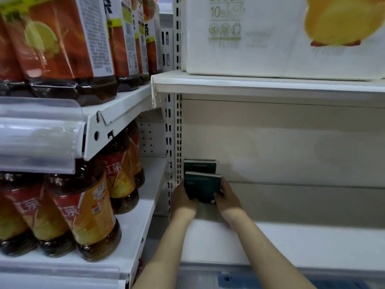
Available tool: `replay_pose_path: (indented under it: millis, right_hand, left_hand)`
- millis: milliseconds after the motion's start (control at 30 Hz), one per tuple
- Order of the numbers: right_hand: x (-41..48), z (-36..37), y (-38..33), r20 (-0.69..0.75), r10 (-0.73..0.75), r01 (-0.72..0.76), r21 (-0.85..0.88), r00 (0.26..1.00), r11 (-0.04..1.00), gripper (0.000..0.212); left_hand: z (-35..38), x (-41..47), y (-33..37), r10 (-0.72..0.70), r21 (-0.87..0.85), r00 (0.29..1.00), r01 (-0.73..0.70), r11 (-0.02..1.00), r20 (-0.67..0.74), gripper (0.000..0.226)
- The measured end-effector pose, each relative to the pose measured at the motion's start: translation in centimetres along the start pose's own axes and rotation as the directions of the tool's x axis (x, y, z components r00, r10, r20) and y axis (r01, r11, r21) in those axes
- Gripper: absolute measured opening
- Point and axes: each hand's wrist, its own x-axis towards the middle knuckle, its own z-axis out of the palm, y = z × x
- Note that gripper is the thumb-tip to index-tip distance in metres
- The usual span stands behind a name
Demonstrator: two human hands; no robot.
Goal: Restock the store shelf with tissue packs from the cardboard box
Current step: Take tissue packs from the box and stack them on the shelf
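Both hands are on one dark green tissue pack, deep in the shelf's left rear corner. The left hand wraps its left end. The right hand holds its right end, thumb on the near face. The fingertips are hidden behind the pack, so I can't tell how far they curl. A second pack stands just beyond the fingers, against the back panel. I can't tell whether the two packs touch.

Step in hand, as I judge it: seating this pack in front of the rear one. Keep it upright and square, ease it back until the faces meet, then draw the fingers out sideways without dragging it askew.

The slotted post sits tight beside the left knuckles, with little slack there. Right of the right-hand fingers the shelf board gives open room. The upper shelf is well above the hands. The cardboard box is not in view.
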Motion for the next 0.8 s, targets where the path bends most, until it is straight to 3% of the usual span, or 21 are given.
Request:
replay_pose_path:
  millis: [167, 267, 433, 567, 800]
  right_hand:
    - [1.4, 0.6, 0.3, 0.041, -0.047, 0.054, -0.187, 0.998, 0.981, 0.07]
    - [2.8, 0.3, 0.8, 0.037, -0.079, 0.087, -0.298, 0.996, 0.951, 0.07]
    - [4.6, 0.4, 2.1, -0.013, -0.128, 0.117, -0.323, 0.992, 0.939, 0.061]
    - [4.5, 0.8, 3.1, -0.055, -0.206, 0.166, -0.409, 0.977, 0.897, 0.041]
    - [4.3, 0.5, 3.0, -0.053, -0.183, 0.154, -0.344, 0.982, 0.926, 0.041]
  left_hand:
    - [0.1, 0.8, -0.4, -0.024, 0.083, 0.995, 0.032, 0.996, -0.102, 0.02]
    - [0.5, 1.4, -0.6, -0.028, 0.038, 0.991, 0.033, 0.999, -0.133, 0.032]
    - [1.2, 2.3, -1.4, -0.089, 0.123, 0.988, 0.104, 0.987, -0.124, 0.055]
    - [1.2, 2.7, -1.9, -0.101, 0.218, 0.99, 0.119, 0.969, -0.095, 0.055]
    - [1.1, 2.8, -1.9, -0.108, 0.237, 0.993, 0.116, 0.964, -0.048, 0.052]
